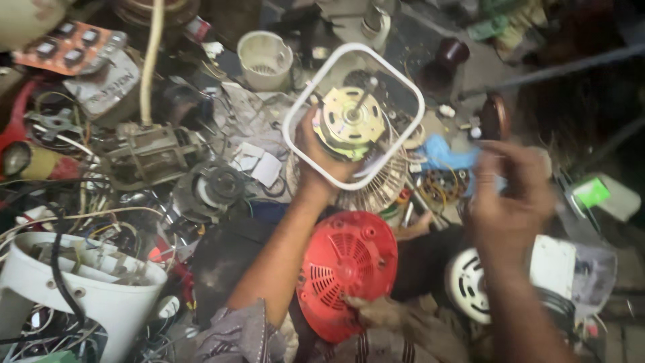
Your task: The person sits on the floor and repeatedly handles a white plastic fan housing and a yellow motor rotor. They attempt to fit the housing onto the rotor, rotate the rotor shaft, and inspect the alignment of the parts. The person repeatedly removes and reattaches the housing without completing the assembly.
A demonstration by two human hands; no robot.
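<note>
A cluttered repair bench seen from above: at the far left, at 8 o'clock, a white housing (80,289) sits with loose wires (64,222) spilling over it, and a grey motor block (151,154) lies above it at 10 o'clock among scrap parts. Toward the centre, the left hand (316,158) is raised over the pile, fingers curled around a brass-coloured motor (349,121) set inside a white rounded-square frame (295,107); the motor sits just at 1 o'clock from the palm, its shaft pointing up toward the camera. A white round grille (379,191) lies directly beneath the frame. Below the forearm, at 6 o'clock, a red vented cover (346,269) rests near the person's lap. To the right, well apart from the motor, the right hand (507,191) hangs blurred at 3 o'clock, fingers drawn loosely together; whether it pinches anything cannot be told. Behind it lies a blue scrap (443,151), and below it, at 4 o'clock, a white fan casing (467,286).
</note>
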